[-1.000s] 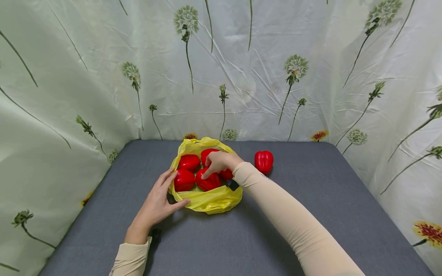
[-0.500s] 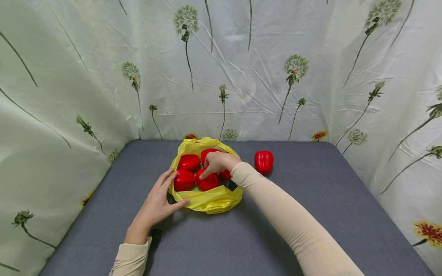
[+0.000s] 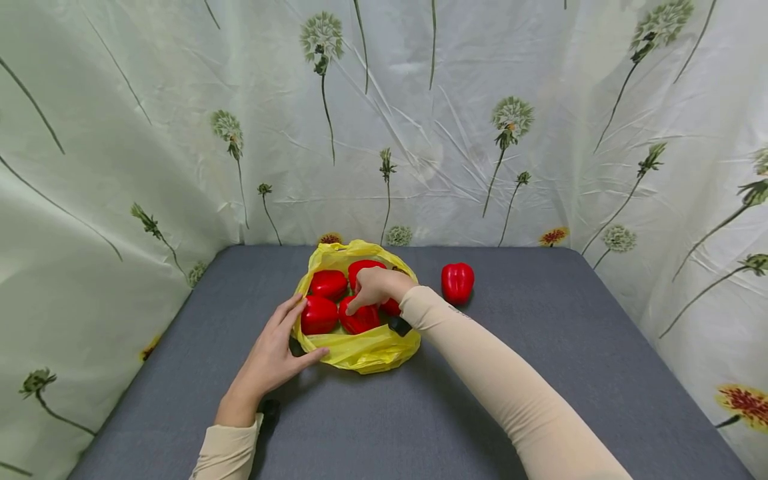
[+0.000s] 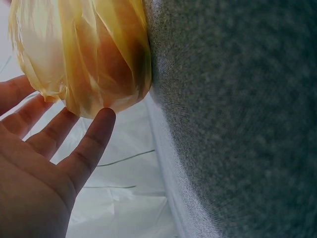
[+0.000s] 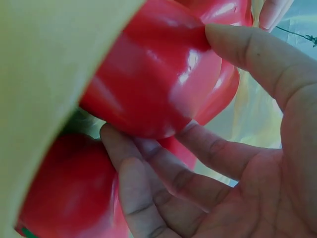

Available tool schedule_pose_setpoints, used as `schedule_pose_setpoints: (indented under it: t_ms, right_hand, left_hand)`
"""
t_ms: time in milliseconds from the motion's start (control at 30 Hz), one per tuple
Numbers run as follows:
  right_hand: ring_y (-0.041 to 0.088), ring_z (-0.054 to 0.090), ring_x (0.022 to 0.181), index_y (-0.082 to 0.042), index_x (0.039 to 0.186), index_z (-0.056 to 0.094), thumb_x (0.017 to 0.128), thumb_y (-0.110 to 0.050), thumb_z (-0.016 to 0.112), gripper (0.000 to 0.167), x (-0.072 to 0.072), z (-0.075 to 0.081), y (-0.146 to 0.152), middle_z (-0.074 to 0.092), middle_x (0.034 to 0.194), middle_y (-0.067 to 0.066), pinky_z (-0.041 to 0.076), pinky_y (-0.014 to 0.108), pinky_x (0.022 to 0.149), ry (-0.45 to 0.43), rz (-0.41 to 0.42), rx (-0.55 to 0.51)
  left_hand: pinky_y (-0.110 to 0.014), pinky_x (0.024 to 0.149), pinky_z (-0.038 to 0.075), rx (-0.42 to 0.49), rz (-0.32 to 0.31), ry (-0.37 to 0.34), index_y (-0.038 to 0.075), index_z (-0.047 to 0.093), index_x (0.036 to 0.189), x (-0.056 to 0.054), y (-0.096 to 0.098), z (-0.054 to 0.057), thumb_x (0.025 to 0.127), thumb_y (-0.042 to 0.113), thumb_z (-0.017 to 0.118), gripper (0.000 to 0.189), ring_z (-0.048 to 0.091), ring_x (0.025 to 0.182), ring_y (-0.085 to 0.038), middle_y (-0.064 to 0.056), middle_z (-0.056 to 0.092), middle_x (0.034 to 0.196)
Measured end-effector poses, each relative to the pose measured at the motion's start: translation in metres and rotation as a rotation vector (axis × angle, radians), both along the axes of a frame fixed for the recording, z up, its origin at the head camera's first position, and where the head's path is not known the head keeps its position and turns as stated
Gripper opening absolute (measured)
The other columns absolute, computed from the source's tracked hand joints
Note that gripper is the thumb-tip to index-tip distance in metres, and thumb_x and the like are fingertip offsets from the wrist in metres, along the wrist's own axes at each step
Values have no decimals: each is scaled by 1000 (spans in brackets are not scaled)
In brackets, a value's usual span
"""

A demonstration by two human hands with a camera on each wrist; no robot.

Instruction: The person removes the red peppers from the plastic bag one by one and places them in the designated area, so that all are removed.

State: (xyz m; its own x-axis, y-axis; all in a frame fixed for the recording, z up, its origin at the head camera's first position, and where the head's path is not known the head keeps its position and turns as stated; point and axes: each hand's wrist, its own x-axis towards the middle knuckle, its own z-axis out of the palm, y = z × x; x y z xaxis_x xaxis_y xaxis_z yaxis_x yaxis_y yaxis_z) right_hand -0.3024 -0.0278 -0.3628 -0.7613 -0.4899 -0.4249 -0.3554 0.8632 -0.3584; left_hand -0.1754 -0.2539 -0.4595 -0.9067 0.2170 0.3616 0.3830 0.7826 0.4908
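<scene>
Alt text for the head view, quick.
A right hand inside an open yellow plastic bag grips one of several glossy red bell peppers; the left hand touches the bag's side. Another pepper lies to the right on grey fabric.

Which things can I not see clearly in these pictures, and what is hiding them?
Head view: the rightmost bagged pepper, partly behind the right hand.
Left wrist view: what the yellow bag holds, blurred through its plastic.
Right wrist view: one side of the gripped pepper, behind a blurred yellow surface.
Right wrist view: the lower pepper, cut off by the bottom edge.
</scene>
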Motion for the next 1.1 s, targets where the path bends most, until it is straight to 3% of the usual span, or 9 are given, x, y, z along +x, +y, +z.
schedule_pose_setpoints:
  t_ms: [300, 433, 733, 1100]
  right_hand:
    - [11, 42, 56, -21, 56, 47, 93, -40, 81, 54, -2, -3, 2, 36, 54, -8, 38, 25, 56, 6, -9, -4]
    - [10, 44, 57, -22, 56, 47, 94, -39, 81, 54, -1, -2, 4, 36, 54, -9, 40, 25, 57, 4, -6, -23]
    - [10, 22, 53, -20, 57, 36, 94, -34, 80, 59, -7, 4, 9, 25, 57, -7, 25, 26, 53, -43, -4, -89]
    - [10, 24, 54, -21, 59, 35, 95, -32, 78, 57, -9, 14, 18, 26, 57, -7, 28, 26, 54, -66, 2, -171]
  left_hand:
    - [-66, 120, 43, -2, -2, -4, -4, 44, 160, 0, 2, 2, 81, 37, 95, 102, 40, 153, -42, -20, 38, 169]
    - [-66, 120, 43, -1, -4, -3, -4, 44, 160, 0, 2, 2, 81, 37, 94, 102, 40, 153, -42, -20, 38, 169]
    - [-66, 120, 43, 3, -3, -5, -4, 44, 160, 0, 1, 3, 82, 38, 94, 101, 40, 154, -42, -20, 38, 169]
    - [-66, 120, 43, 4, -5, -2, -4, 45, 159, 1, 0, 1, 82, 38, 94, 101, 40, 153, -42, -20, 38, 168]
